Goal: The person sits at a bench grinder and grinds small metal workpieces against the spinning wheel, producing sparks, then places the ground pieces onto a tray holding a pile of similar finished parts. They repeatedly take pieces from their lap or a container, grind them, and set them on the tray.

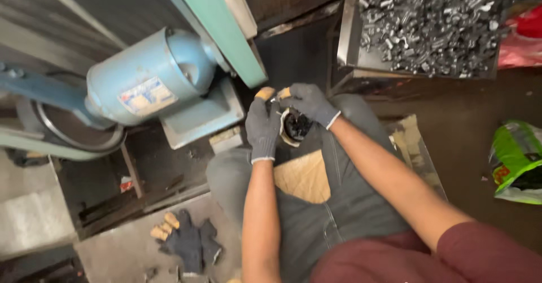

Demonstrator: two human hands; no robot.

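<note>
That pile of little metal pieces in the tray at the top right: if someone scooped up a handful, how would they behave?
The metal pieces look like short, stiff, shiny bits, so probably heavy for their size. Heaped loosely, they would likely slide and spill between fingers. Their tray looks full, so it is probably hard to push.

Between our knees we held a cup [294,127], left hand [263,127] beside right hand [310,103]; motor [148,79] lay left, tray of metal parts [432,23] right, spare gloves [186,240] lower left.

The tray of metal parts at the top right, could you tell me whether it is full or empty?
Full: the tray is heaped with small grey metal parts.
</note>
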